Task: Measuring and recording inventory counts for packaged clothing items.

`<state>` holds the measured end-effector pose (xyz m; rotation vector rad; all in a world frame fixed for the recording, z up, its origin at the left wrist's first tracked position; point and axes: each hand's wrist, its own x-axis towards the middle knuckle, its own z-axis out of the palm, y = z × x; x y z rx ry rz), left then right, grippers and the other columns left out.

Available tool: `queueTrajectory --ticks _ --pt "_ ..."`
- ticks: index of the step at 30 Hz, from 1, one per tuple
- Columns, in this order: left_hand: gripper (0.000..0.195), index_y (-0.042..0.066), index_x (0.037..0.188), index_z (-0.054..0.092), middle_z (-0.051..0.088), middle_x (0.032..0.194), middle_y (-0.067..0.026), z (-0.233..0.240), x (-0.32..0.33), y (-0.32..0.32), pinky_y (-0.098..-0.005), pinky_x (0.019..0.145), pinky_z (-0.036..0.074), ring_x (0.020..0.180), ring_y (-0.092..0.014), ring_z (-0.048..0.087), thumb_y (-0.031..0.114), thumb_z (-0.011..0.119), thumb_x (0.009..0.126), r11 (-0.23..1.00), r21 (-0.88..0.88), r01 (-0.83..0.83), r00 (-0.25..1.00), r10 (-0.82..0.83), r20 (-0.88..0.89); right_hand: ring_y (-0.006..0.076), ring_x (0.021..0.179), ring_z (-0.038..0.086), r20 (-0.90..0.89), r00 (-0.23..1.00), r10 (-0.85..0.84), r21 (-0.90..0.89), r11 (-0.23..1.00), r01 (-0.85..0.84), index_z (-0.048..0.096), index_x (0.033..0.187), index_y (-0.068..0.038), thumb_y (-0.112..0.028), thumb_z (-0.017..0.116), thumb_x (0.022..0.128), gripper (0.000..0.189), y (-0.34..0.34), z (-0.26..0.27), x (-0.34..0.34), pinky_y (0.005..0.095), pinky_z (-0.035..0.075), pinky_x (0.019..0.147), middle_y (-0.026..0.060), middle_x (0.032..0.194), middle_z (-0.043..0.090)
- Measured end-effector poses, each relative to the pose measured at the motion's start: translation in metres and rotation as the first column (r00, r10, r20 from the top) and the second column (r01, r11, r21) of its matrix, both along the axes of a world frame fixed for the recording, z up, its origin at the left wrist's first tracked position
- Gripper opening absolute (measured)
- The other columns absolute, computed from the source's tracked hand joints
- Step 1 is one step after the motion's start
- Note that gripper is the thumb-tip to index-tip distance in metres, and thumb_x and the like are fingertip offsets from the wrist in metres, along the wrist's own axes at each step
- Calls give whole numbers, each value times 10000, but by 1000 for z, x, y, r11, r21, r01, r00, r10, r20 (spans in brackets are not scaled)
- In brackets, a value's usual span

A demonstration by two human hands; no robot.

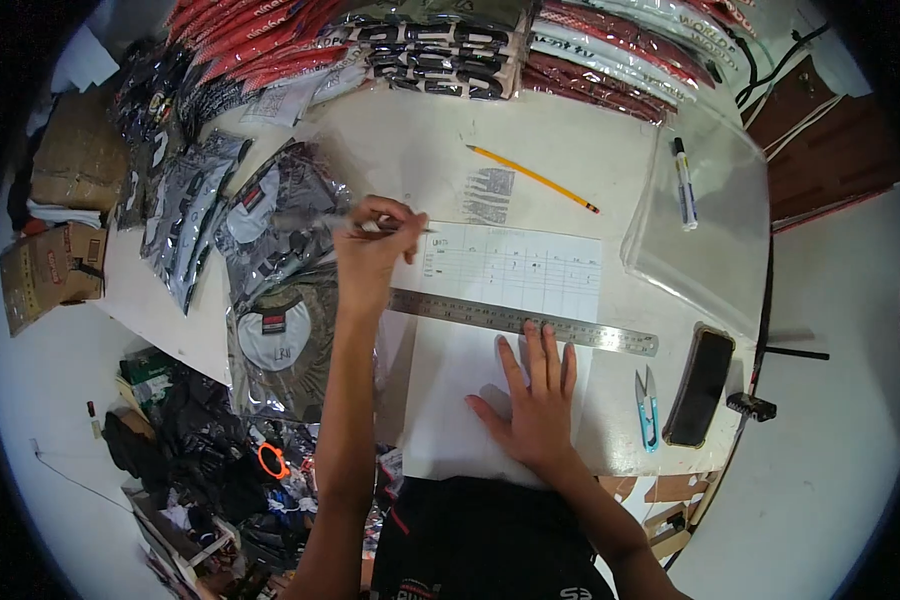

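Note:
My left hand (382, 227) holds a slim pen, partly blurred, its tip at the upper left corner of a sheet of paper (450, 390). A hand-drawn table with written entries fills the sheet's upper part. Across the sheet, slightly tilted, lies a steel ruler (607, 337). My right hand (534, 405) rests flat on the sheet with its fingers spread, and the middle fingertips touch the ruler's lower edge. Beyond the paper lies a yellow pencil (534, 178). Teal thread snips (647, 412) lie right of the sheet, beside a dark smartphone (699, 388).
Bagged garments (277, 337) lie left on the white table (592, 127). Stacks of packed clothing (442, 52) line the back. Clear plastic bags (705, 225) and a marker (685, 184) lie at right. Cardboard boxes (52, 274) stand far left; dark cloth items (217, 450) are heaped below.

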<state>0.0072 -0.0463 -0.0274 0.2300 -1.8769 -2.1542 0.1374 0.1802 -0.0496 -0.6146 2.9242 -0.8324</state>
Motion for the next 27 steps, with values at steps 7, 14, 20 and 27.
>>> queueTrajectory --ticks 7,14,20,27 --pt "274 52 694 489 546 565 -25 -9 8 33 -230 368 380 425 -93 541 -44 713 820 998 -42 52 998 -53 -23 413 1433 263 6 1000 6 12 1000 -7 482 1415 -76 -504 682 838 746 -1 0 0 597 130 1146 238 1530 315" --pt "337 52 637 408 508 526 -28 -42 5 60 -242 362 390 410 -84 532 -72 685 781 970 -154 186 970 -157 186 409 1434 265 12 1000 -1 2 1000 1 482 1417 -77 -498 681 841 741 -1 -1 1 593 131 1145 236 1532 314" --pt "378 45 622 347 478 579 -31 -52 5 58 -241 375 381 440 -75 507 -106 674 739 944 -272 185 983 -178 52 418 1434 252 46 999 24 12 1000 -25 484 1406 -48 -522 624 888 716 0 1 -1 610 137 1138 259 1526 311" --pt "350 45 636 379 512 627 -30 -59 2 55 -234 387 396 452 -57 518 -92 660 795 888 -420 188 972 -229 -50 410 1438 250 22 1000 9 -2 1000 -9 484 1417 -77 -510 674 845 742 0 -3 0 595 124 1147 232 1540 299"
